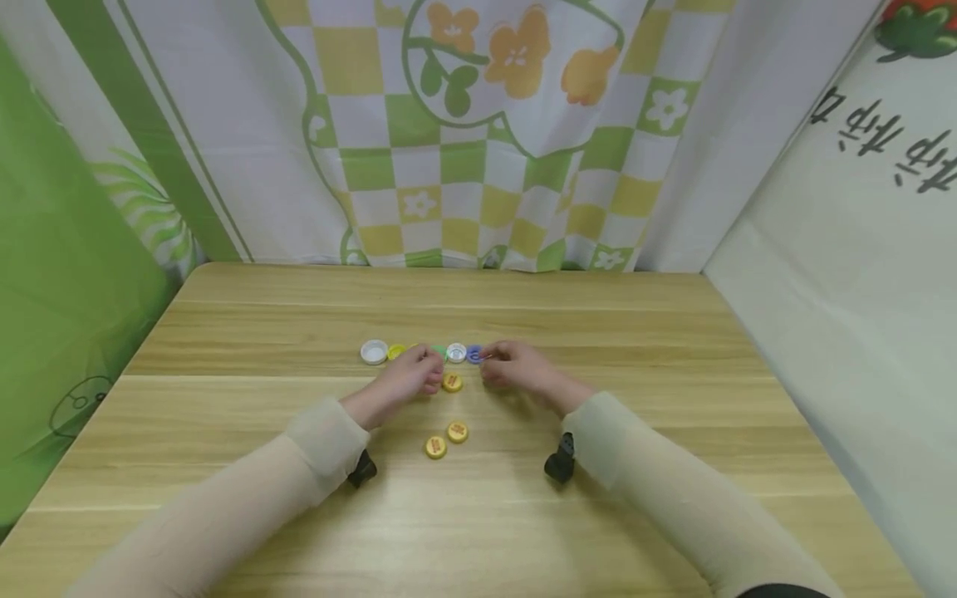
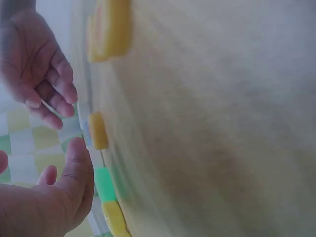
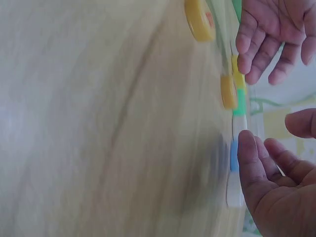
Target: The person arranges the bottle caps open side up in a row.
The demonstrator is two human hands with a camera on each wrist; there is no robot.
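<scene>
A row of bottle caps crosses the table in the head view: a white cap (image 1: 374,352), a yellow cap (image 1: 396,353), a green cap (image 1: 439,352), a second white cap (image 1: 456,353) and a blue cap (image 1: 474,355). My left hand (image 1: 409,374) hovers over the row's left part and partly hides it. Close to the blue cap, my right hand (image 1: 523,367) has its fingers loosely bent and holds nothing. Between the hands lies a gold-yellow cap (image 1: 452,382) with red print. The right wrist view shows a white cap (image 3: 235,190) beyond the blue one.
Nearer to me, two more gold-yellow caps, one on the right (image 1: 458,432) and one on the left (image 1: 436,448), lie on the wooden table (image 1: 478,531). A patterned curtain (image 1: 478,166) hangs along the back edge, with cloth walls at both sides.
</scene>
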